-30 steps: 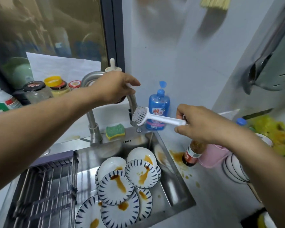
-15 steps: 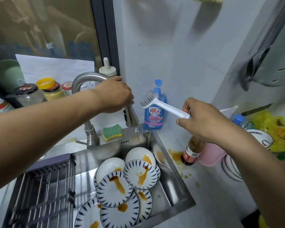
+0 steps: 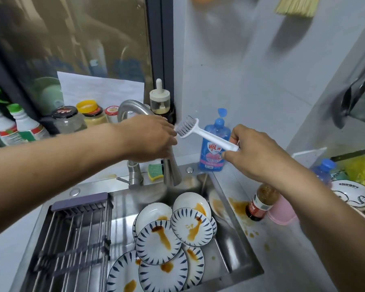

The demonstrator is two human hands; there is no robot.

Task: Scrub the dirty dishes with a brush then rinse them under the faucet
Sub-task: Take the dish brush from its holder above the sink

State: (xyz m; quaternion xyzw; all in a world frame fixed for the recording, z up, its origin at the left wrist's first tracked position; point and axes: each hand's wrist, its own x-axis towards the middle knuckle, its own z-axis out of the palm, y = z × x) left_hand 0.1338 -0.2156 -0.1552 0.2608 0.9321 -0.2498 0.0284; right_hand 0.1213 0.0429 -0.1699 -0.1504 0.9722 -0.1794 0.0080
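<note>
Left hand (image 3: 154,138) clasps the faucet (image 3: 131,106), right hand (image 3: 259,152) grips the brush (image 3: 198,132), so best swing it squarely over the stained plates (image 3: 158,242) before any water runs.

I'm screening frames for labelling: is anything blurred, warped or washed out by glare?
Head view: stained plates and brush read fairly sharp; wide-angle lens bows the sink rim and window frame; glass holds murky reflections; soft shadows on the wall; faucet only mildly shiny, nothing blown out.

Faucet (image 3: 133,107) is brushed, matt metal; the sink (image 3: 238,245) is smooth, shiny steel. At 6 o'clock, plates (image 3: 158,242) look glossy glazed ceramic. The brush (image 3: 207,137) is smooth white plastic.
</note>
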